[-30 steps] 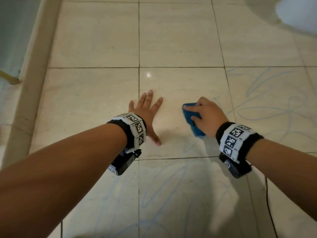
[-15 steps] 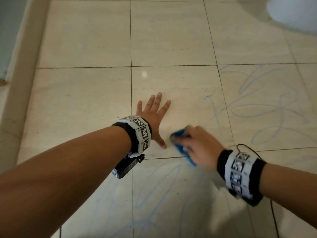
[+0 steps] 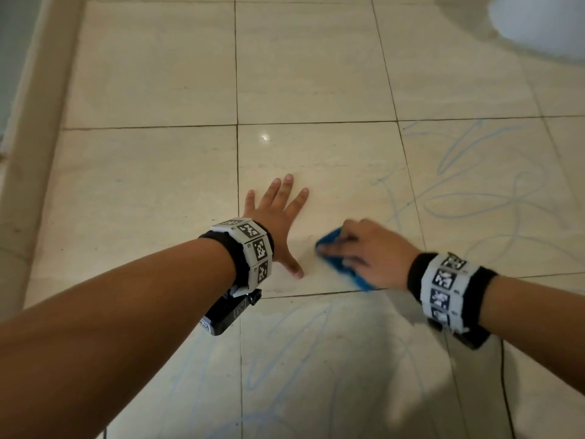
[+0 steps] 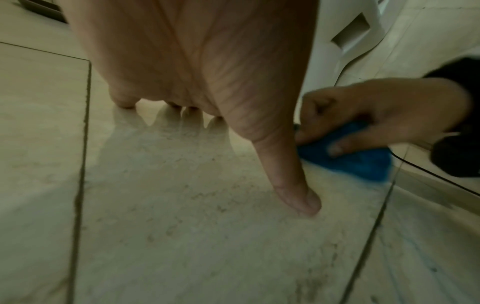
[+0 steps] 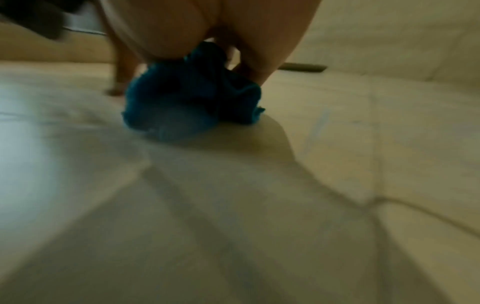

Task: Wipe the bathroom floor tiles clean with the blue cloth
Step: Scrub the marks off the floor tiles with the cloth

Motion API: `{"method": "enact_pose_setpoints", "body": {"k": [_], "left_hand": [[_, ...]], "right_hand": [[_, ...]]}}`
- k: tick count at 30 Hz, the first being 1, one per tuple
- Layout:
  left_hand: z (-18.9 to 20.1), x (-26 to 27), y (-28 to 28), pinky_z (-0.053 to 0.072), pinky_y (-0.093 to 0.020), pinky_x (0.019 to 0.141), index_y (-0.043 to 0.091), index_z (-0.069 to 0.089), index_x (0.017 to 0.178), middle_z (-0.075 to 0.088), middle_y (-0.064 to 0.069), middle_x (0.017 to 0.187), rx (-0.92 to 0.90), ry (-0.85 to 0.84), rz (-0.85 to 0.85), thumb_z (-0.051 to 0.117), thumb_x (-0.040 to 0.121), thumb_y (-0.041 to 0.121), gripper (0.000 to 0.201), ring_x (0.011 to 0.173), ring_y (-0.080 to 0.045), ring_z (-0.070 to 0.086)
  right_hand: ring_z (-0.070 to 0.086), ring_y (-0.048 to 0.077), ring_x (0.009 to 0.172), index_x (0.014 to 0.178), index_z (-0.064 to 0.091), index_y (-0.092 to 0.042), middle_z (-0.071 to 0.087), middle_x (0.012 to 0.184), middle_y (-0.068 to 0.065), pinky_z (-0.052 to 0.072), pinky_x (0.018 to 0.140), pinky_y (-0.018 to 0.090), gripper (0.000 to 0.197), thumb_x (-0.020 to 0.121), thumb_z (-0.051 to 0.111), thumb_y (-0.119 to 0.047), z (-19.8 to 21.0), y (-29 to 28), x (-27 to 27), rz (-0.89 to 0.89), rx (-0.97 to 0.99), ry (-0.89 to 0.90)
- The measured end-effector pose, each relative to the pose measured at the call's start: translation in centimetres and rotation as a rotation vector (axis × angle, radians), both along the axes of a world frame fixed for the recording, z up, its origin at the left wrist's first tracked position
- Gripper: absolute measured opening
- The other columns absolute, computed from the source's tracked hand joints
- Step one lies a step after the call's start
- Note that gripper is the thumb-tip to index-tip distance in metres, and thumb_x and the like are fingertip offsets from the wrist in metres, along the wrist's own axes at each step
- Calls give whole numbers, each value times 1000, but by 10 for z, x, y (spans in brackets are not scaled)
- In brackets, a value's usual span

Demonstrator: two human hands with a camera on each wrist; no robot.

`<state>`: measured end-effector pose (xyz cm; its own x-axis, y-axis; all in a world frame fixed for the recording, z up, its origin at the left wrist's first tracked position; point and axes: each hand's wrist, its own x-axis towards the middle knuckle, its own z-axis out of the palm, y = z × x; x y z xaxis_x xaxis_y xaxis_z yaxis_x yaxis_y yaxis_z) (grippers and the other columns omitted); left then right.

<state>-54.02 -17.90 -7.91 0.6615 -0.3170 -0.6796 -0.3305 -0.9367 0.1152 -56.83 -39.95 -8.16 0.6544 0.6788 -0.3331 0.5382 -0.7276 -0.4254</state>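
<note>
My right hand (image 3: 364, 251) grips a bunched blue cloth (image 3: 335, 255) and presses it on the beige floor tiles (image 3: 316, 172), just right of my left thumb. The left wrist view shows the cloth (image 4: 363, 162) under the curled right fingers (image 4: 345, 144). Blurred in the right wrist view, the cloth (image 5: 192, 107) bulges below the palm. My left hand (image 3: 278, 213) lies flat on the same tile with fingers spread. Blue scribbles (image 3: 474, 198) mark the tiles to the right and faintly the near tile (image 3: 300, 350).
A raised beige threshold (image 3: 34, 128) runs along the left side. A white rounded fixture base (image 3: 538, 23) stands at the far right. A thin black cable (image 3: 503, 384) trails from my right wrist camera across the near tile.
My right hand swept the cloth from the far side of the tile toward me and leftward, then slid it back a little to the right. The left hand stayed flat.
</note>
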Motion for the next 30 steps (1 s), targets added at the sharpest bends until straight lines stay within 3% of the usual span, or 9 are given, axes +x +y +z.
{"method": "enact_pose_setpoints", "body": {"k": [4,7,10,12,16,21,23,27,30], "left_hand": [[4,2,1,-5,-57,116,27,-26,148,-36,-5,153,-22,-4,16,78,54,71,146,144,-25,-26],[4,5,2,-9,-59,115,27,-25,148,-36,-4,154,-30,-24,35,73,55,75,144,142,-26,-30],[5,13,-1,-9,-59,114,25,-28,147,-39,-6,152,-35,-77,57,70,54,78,145,141,-28,-31],[7,20,-5,-7,-60,115,24,-28,147,-39,-6,152,-38,-62,66,72,55,76,146,142,-27,-30],[7,30,-10,-2,-60,116,25,-26,148,-38,-6,152,7,11,77,79,54,68,147,144,-26,-26],[6,30,-11,0,-59,116,26,-28,147,-38,-5,152,28,12,76,80,54,68,149,144,-26,-26],[6,31,-11,0,-60,116,26,-28,147,-38,-5,152,23,19,79,81,54,67,149,144,-26,-26],[7,31,-10,-2,-60,116,27,-27,147,-38,-4,152,4,31,89,81,54,65,148,144,-25,-26],[5,31,-11,-2,-60,115,27,-28,147,-39,-4,152,8,26,86,81,54,66,148,144,-26,-27]], "right_hand": [[47,30,100,135,49,-26,42,107,5,35,86,26,45,92,52,-13,-8,-23,41,-571,-41,-153],[42,34,103,141,39,-27,40,122,11,39,88,36,54,91,50,-12,-6,6,11,-383,-135,-164],[49,32,90,136,47,-27,49,116,11,48,72,40,60,81,63,-8,-5,17,-3,-2,-1,-173],[47,30,97,135,48,-30,46,117,8,46,79,38,53,87,56,-9,-6,10,27,-103,-34,-156],[47,30,104,134,50,-25,42,112,5,35,86,23,47,90,51,-9,-12,-8,71,-680,-31,-169],[47,28,92,132,52,-33,48,112,7,46,79,37,54,85,60,-8,-10,25,33,-110,32,-199],[48,25,92,129,54,-33,46,107,3,41,78,28,47,88,58,-11,-10,15,59,-216,55,-182],[49,28,103,133,52,-27,40,111,5,31,83,18,42,94,49,-12,-11,-17,104,-784,14,-163],[46,28,104,135,49,-28,42,117,8,31,88,19,45,93,48,-13,-7,-1,84,-602,-21,-182]]}}
